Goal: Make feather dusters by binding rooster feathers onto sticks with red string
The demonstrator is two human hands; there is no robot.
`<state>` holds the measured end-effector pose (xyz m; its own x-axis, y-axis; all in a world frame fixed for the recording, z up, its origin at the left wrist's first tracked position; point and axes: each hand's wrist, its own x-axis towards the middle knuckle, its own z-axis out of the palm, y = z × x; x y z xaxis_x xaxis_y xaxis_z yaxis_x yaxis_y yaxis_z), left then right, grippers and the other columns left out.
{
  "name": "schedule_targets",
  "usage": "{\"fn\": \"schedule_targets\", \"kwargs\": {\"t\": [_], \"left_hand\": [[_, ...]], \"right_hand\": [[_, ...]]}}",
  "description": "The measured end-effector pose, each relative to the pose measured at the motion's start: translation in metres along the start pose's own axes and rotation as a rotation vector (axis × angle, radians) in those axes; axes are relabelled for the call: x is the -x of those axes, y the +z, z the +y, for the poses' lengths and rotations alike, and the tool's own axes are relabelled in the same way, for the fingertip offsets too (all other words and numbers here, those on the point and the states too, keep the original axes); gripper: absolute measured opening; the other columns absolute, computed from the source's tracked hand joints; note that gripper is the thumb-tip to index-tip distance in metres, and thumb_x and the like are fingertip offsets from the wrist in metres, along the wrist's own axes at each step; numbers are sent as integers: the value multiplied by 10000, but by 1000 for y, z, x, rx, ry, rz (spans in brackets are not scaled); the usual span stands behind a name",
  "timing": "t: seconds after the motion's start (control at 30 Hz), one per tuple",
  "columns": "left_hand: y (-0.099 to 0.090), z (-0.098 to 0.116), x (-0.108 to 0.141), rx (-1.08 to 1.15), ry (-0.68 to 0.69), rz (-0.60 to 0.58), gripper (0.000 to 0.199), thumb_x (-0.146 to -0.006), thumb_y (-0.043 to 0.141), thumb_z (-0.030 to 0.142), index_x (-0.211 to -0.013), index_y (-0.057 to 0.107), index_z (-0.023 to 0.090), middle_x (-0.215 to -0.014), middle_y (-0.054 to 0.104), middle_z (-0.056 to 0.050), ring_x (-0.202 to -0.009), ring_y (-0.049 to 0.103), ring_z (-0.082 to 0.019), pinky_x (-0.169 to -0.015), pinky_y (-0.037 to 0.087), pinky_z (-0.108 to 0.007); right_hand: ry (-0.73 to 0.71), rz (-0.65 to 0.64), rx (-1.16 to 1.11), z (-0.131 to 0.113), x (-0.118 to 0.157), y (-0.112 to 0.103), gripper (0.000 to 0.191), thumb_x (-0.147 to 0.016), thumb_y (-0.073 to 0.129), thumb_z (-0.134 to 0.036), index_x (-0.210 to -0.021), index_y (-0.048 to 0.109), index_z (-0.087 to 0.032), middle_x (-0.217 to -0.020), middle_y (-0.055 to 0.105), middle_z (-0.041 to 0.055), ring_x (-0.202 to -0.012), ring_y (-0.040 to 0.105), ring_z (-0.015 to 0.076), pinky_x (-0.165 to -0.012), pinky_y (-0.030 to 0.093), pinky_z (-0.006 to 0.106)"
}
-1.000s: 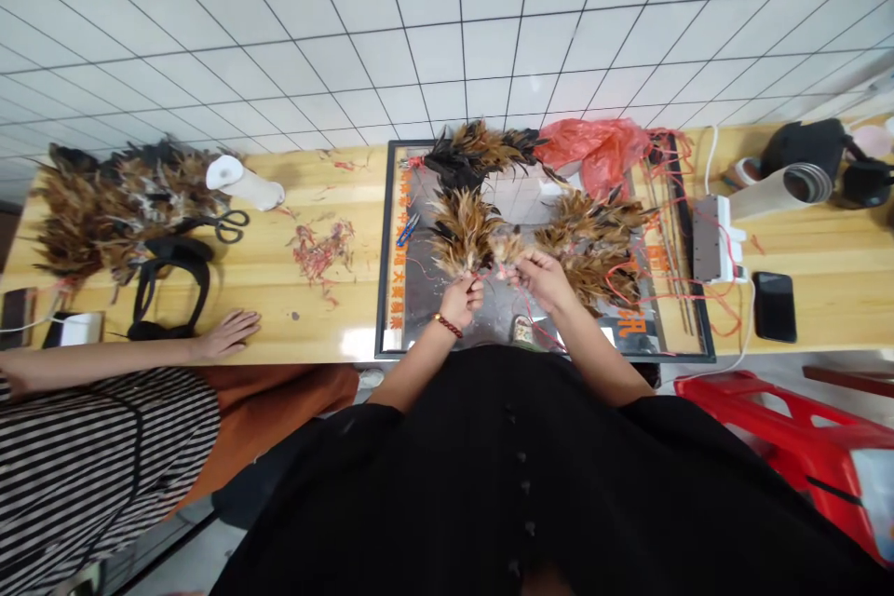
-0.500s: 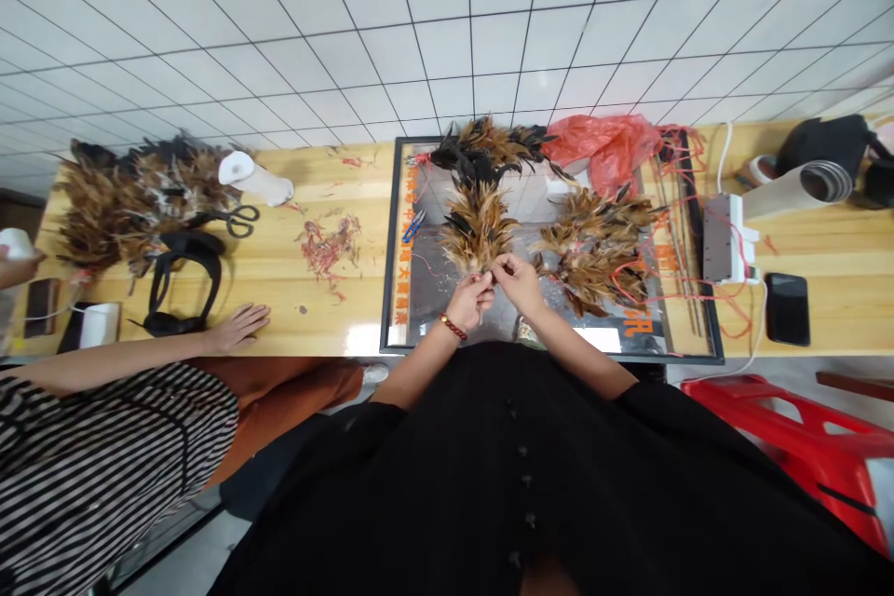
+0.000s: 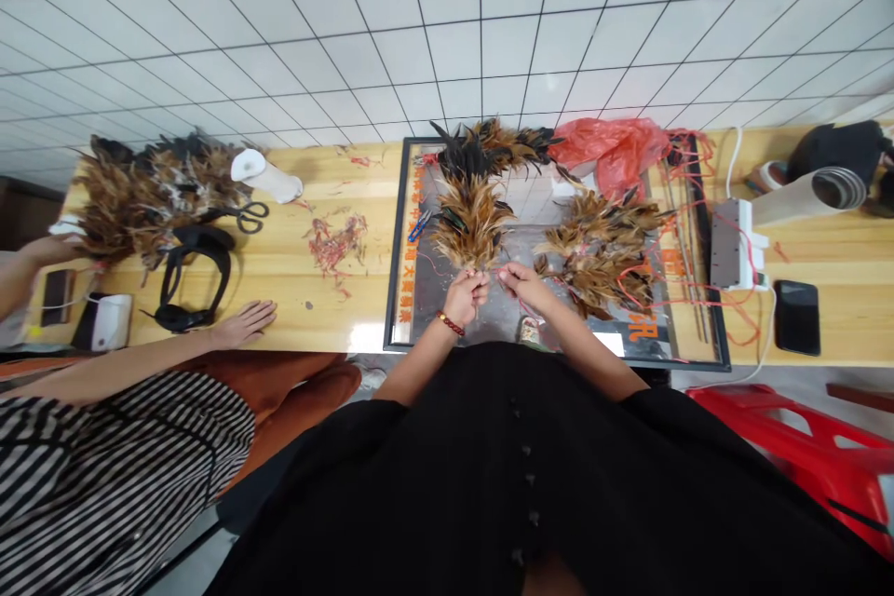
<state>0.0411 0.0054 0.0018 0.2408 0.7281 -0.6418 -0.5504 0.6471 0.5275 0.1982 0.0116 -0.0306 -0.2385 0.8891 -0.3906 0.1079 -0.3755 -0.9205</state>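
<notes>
Left fingers (image 3: 480,286) pinching feather bundle (image 3: 472,228) by base, fanned beyond them; right fingers (image 3: 515,277) gripping red string (image 3: 499,270)

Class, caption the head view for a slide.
Left hand holds a feather bundle by its base; right hand pinches red string.

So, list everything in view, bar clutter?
Table: 1, yellow, across
Panel: 1, black-framed, centre
Feathers: several, brown and black, panel and left
Thread: uncountable, red, panel's right
Snips: 1, blue, panel
Bag: 1, red, back
Scraps: many, red, left
Scissors: 1, black, left
Headband: 1, black, left
Roll: 1, white, left
Rolled sheet: 1, pale, right
Power strip: 1, pale, right
Phone: 1, black, right
Stool: 1, red, right
Co-worker: 1, striped, left
Left hand: 1, bare, on feathers
Right hand: 1, bare, at thread
</notes>
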Motion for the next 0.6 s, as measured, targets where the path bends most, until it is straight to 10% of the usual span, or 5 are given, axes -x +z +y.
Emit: {"fn": "schedule_targets", "kwargs": {"t": [0.4, 0.6], "left_hand": [[1, -6, 1, -92, -10, -134, 342, -659, 773, 213, -809, 470, 162, -654, 465, 56, -439, 290, -1, -427, 113, -139], [-1, -3, -8, -154, 55, 79, 326, -799, 706, 261, -765, 391, 185, -615, 449, 67, -421, 309, -6, -423, 140, -141]], "right_hand": [[-83, 131, -165, -18, -9, 18, 307, -655, 733, -474, -729, 651, -187, -670, 623, -8, -651, 528, 131, -668, 428, 270], [-125, 146, 178, -12, -3, 3, 307, -792, 604, -479, -746, 659, -181, -658, 603, -6, -624, 499, 131, -633, 379, 260]]}}
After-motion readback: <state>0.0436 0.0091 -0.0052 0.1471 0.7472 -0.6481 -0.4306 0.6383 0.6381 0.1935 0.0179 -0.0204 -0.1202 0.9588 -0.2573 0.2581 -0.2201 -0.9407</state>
